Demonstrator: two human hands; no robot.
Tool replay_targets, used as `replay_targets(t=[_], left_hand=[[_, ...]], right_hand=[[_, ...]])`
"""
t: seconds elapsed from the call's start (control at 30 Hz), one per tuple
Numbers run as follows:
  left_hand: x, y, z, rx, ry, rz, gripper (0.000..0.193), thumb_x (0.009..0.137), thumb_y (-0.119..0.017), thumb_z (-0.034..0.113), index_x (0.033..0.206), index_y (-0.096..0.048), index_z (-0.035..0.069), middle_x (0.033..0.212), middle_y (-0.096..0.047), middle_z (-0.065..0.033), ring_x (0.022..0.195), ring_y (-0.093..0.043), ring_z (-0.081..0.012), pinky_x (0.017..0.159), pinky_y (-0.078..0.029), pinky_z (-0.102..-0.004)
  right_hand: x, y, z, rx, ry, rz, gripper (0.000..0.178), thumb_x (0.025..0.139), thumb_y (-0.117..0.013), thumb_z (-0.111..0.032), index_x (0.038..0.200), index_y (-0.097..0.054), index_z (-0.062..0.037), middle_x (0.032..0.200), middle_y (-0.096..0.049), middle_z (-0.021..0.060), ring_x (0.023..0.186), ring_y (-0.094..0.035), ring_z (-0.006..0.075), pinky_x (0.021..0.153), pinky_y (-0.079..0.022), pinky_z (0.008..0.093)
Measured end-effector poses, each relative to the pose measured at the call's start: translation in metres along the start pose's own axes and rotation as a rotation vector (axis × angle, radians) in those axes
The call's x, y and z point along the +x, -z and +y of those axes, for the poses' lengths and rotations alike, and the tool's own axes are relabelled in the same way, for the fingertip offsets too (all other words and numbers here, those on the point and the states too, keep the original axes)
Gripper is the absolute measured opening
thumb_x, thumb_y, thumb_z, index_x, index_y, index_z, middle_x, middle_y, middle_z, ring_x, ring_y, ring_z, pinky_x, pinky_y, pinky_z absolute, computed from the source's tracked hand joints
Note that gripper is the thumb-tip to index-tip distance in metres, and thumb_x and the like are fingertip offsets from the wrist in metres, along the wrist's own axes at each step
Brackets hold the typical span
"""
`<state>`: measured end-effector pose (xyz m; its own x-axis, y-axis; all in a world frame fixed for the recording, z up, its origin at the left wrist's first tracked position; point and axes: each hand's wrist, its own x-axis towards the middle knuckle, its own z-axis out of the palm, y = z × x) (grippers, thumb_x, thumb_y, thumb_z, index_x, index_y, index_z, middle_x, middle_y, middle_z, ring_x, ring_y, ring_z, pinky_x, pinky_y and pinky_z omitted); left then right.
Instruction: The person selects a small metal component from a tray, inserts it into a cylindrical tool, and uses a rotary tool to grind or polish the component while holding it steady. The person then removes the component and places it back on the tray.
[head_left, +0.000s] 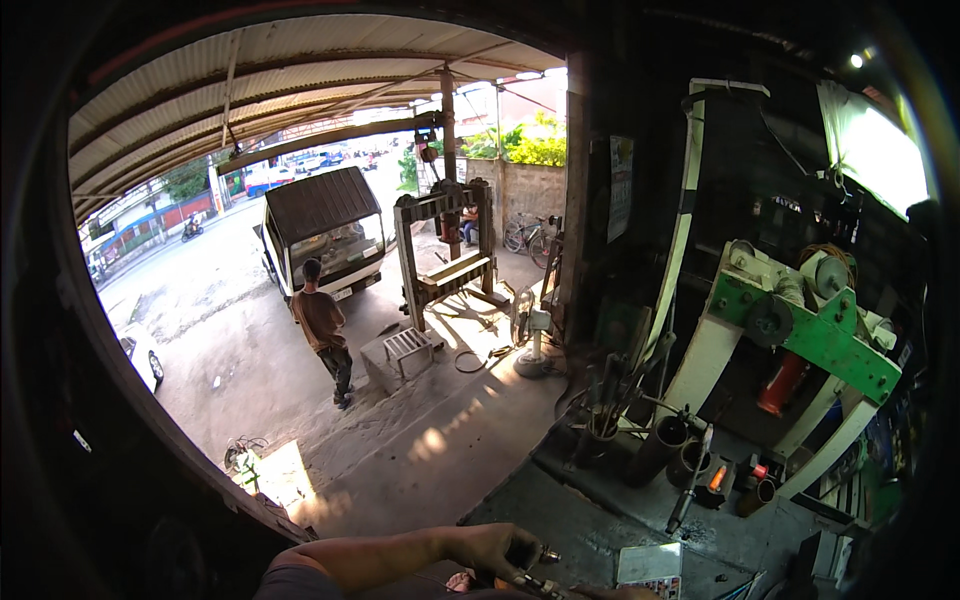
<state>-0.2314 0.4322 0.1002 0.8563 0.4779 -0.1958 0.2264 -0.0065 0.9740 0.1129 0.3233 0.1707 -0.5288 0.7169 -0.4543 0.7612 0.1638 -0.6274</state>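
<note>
Fingers [512,572] of the left hand [492,548] curl nearly closed around a silver-tipped metal piece [549,554], its full shape unclear.

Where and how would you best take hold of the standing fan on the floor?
Probably by the stem, coming from the right: the fan stands upright, its round cage faces left, and the stem looks narrow above the wide base.
</note>
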Motion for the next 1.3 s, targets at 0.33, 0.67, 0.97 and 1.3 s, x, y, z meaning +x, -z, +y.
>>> replay_targets(t=[0.33, 0.67, 0.97, 1.3], left_hand=[[-0.020, -0.005, 0.006, 0.095, 0.007, -0.063, 0.029, 0.098, -0.090, 0.015, 0.112, -0.067, 0.004, 0.095, -0.066, 0.0012, 0.089, -0.060, -0.0106, 0.079, -0.054, -0.0348], [-0.022, -0.009, 0.003, 0.112, 0.019, -0.001, 0.025, 0.096, -0.085, 0.008, 0.109, -0.065, 0.004, 0.101, -0.063, 0.0004, 0.095, -0.058, -0.0094, 0.082, -0.052, -0.0321], [-0.015, -0.004, 0.004, 0.102, 0.005, -0.049, 0.025, 0.095, -0.085, 0.008, 0.103, -0.062, 0.005, 0.099, -0.059, 0.0017, 0.092, -0.056, -0.0097, 0.078, -0.050, -0.0326], [-0.013, 0.004, 0.008, 0.146, 0.030, -0.134, 0.028, 0.097, -0.089, 0.015, 0.105, -0.065, 0.004, 0.094, -0.061, 0.0020, 0.089, -0.057, -0.0100, 0.077, -0.050, -0.0340]], right_hand=[[0.002, -0.009, -0.001, 0.019, 0.041, -0.033, 0.091, 0.078, -0.080, -0.026, 0.167, -0.060, -0.0197, 0.142, -0.077, 0.0261, 0.129, -0.075, 0.0450, 0.111, -0.060, 0.0539], [0.005, -0.013, -0.008, 0.035, 0.044, 0.005, 0.095, 0.077, -0.083, -0.028, 0.168, -0.058, -0.0215, 0.138, -0.077, 0.0292, 0.126, -0.075, 0.0488, 0.107, -0.060, 0.0564], [0.010, -0.024, 0.003, -0.008, 0.048, 0.051, 0.094, 0.076, -0.082, -0.027, 0.167, -0.059, -0.0201, 0.139, -0.077, 0.0292, 0.128, -0.074, 0.0481, 0.108, -0.059, 0.0562], [0.011, -0.022, 0.005, -0.005, 0.046, -0.016, 0.096, 0.074, -0.083, -0.027, 0.167, -0.060, -0.0197, 0.139, -0.077, 0.0287, 0.129, -0.074, 0.0480, 0.109, -0.059, 0.0557]])
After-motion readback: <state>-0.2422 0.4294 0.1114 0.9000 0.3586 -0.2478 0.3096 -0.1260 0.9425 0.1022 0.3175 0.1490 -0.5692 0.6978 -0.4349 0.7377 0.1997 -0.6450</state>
